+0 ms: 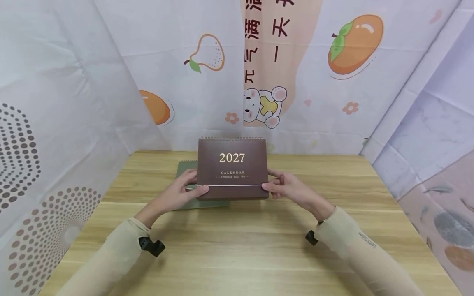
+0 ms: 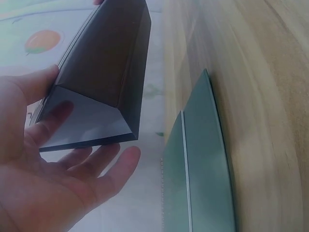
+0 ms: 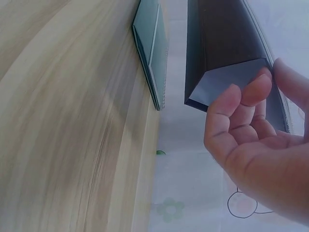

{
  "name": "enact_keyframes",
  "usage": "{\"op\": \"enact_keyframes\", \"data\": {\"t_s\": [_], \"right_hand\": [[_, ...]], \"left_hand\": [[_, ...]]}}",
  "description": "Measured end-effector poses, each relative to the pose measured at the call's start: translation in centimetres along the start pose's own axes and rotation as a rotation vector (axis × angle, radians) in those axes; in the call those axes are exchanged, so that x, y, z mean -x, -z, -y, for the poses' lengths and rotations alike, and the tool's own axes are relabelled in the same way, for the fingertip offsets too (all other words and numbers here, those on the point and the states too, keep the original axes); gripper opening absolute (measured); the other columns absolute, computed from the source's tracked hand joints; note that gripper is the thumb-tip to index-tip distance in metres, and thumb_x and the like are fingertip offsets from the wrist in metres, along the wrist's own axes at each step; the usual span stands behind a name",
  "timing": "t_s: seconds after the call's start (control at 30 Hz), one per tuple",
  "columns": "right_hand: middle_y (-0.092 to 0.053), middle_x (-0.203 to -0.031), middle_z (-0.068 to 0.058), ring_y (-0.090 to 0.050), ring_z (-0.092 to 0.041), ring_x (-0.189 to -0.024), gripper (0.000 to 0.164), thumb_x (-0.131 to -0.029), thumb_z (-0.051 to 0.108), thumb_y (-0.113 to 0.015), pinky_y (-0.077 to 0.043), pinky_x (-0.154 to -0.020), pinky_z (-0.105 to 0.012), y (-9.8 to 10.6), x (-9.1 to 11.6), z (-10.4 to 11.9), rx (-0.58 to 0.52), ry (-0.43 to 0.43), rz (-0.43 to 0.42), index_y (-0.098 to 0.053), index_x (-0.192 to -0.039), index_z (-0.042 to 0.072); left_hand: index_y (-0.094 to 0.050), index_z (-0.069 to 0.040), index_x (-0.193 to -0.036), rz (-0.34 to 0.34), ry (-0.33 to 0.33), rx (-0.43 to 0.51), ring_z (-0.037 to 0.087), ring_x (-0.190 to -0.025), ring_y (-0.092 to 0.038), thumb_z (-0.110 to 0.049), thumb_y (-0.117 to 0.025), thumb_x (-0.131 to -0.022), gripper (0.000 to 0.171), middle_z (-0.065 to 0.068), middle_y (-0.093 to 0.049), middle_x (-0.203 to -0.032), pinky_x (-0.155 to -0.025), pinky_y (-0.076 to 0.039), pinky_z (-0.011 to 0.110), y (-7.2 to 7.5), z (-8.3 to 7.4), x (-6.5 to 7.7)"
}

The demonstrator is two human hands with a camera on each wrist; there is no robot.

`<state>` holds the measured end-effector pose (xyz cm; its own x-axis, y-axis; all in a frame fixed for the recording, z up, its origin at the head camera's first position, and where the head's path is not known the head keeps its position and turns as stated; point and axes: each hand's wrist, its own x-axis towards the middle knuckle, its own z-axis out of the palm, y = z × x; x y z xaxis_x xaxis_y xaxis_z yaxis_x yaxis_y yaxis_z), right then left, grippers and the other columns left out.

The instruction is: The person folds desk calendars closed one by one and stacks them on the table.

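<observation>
A brown desk calendar [image 1: 232, 164] marked 2027 is held up over the table between both hands, its stand folded out into a wedge. My left hand [image 1: 181, 191] grips its left edge, the thumb on the front cover and fingers at the back and side. At the opposite edge my right hand [image 1: 292, 188] holds it likewise, thumb on the front. In the left wrist view the hollow end of the brown calendar [image 2: 101, 63] shows above the tabletop. A green calendar [image 1: 207, 204] lies flat on the table, partly hidden behind the brown one and my left hand.
The wooden table [image 1: 259, 246] runs back to a hanging printed cloth [image 1: 207, 90] with fruit drawings. More cloth hangs along the left and right sides. Black wrist mounts [image 1: 152, 246] sit on both sleeves.
</observation>
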<state>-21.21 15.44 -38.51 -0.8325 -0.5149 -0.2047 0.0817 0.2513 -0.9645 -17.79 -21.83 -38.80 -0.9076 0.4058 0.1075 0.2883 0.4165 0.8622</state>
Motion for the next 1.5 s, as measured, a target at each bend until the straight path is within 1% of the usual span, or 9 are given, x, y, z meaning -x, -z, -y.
{"op": "enact_keyframes", "data": {"t_s": [0.23,0.43,0.67,0.77,0.97,1.1,1.2,1.33,1.5], "right_hand": [[-0.062,-0.086,-0.006,-0.051,-0.017,-0.07,0.09,-0.093,0.031,-0.077,-0.048,-0.086,-0.035,-0.22,-0.27,0.03,0.002,-0.012,-0.007,-0.022,-0.158,0.0],[-0.065,-0.089,-0.006,-0.051,-0.017,-0.068,0.08,-0.095,0.024,-0.075,-0.048,-0.075,-0.034,-0.25,-0.36,-0.3,-0.044,0.003,-0.014,-0.027,-0.156,0.005],[-0.066,-0.089,-0.007,-0.052,-0.018,-0.066,0.076,-0.094,0.023,-0.076,-0.048,-0.07,-0.032,-0.42,-0.55,-0.49,-0.08,0.003,-0.012,-0.03,-0.153,0.01],[-0.066,-0.089,-0.007,-0.052,-0.017,-0.065,0.074,-0.094,0.022,-0.076,-0.048,-0.071,-0.033,-0.4,-0.58,-0.44,-0.078,0.0,-0.024,-0.032,-0.152,0.01],[-0.067,-0.089,-0.007,-0.053,-0.016,-0.064,0.071,-0.095,0.02,-0.075,-0.046,-0.064,-0.028,-0.42,-0.65,-0.36,-0.125,-0.012,-0.02,-0.033,-0.151,0.01],[-0.068,-0.088,-0.006,-0.053,-0.015,-0.063,0.071,-0.095,0.018,-0.074,-0.047,-0.062,-0.026,-0.47,-0.61,-0.14,-0.142,-0.008,-0.023,-0.032,-0.151,0.008],[-0.068,-0.087,-0.005,-0.053,-0.014,-0.063,0.07,-0.096,0.017,-0.074,-0.047,-0.062,-0.026,-0.53,-0.49,0.09,-0.149,-0.01,-0.029,-0.033,-0.151,0.006],[-0.069,-0.089,-0.006,-0.053,-0.014,-0.064,0.069,-0.095,0.015,-0.073,-0.048,-0.063,-0.026,-0.66,-0.4,0.21,-0.171,-0.016,-0.022,-0.033,-0.15,0.005],[-0.07,-0.091,-0.007,-0.053,-0.015,-0.065,0.065,-0.096,0.012,-0.072,-0.048,-0.065,-0.027,-0.83,-0.42,0.12,-0.215,-0.015,-0.006,-0.035,-0.148,0.006]], "left_hand": [[-0.057,-0.022,-0.143,-0.002,0.01,-0.013,0.035,-0.132,-0.052,-0.032,-0.07,-0.098,0.048,0.01,-0.044,-0.145,-0.102,-0.044,0.055,0.3,-0.03,0.21],[-0.055,-0.023,-0.145,0.005,0.011,0.015,0.033,-0.128,-0.054,-0.033,-0.068,-0.099,0.049,0.009,-0.046,-0.144,-0.101,-0.045,0.052,0.09,0.0,0.07],[-0.046,-0.027,-0.151,0.016,0.042,0.104,0.036,-0.115,-0.057,-0.029,-0.066,-0.101,0.054,0.009,-0.046,-0.146,-0.074,-0.058,0.043,-0.19,-0.09,-0.01],[-0.043,-0.03,-0.153,0.016,0.02,0.123,0.035,-0.111,-0.058,-0.028,-0.065,-0.102,0.056,0.008,-0.048,-0.145,-0.068,-0.058,0.044,-0.31,-0.21,-0.14],[-0.031,-0.043,-0.157,0.028,0.008,0.154,0.03,-0.101,-0.065,-0.027,-0.062,-0.104,0.064,0.006,-0.062,-0.132,-0.059,-0.058,0.046,-0.41,-0.3,-0.18],[-0.021,-0.049,-0.158,0.037,-0.002,0.155,0.029,-0.098,-0.065,-0.028,-0.059,-0.105,0.069,0.004,-0.062,-0.133,-0.056,-0.056,0.048,-0.43,-0.4,-0.15],[-0.019,-0.048,-0.159,0.031,-0.016,0.168,0.029,-0.105,-0.063,-0.027,-0.06,-0.105,0.071,0.005,-0.058,-0.136,-0.068,-0.058,0.043,-0.47,-0.45,-0.17],[-0.019,-0.047,-0.159,0.018,-0.01,0.255,0.032,-0.116,-0.06,-0.023,-0.065,-0.102,0.078,0.009,-0.051,-0.141,-0.086,-0.057,0.04,-0.53,-0.52,-0.16],[-0.019,-0.047,-0.159,0.01,0.008,0.329,0.036,-0.111,-0.064,-0.019,-0.07,-0.099,0.084,0.015,-0.052,-0.138,-0.082,-0.059,0.045,-0.48,-0.65,-0.1]]}}
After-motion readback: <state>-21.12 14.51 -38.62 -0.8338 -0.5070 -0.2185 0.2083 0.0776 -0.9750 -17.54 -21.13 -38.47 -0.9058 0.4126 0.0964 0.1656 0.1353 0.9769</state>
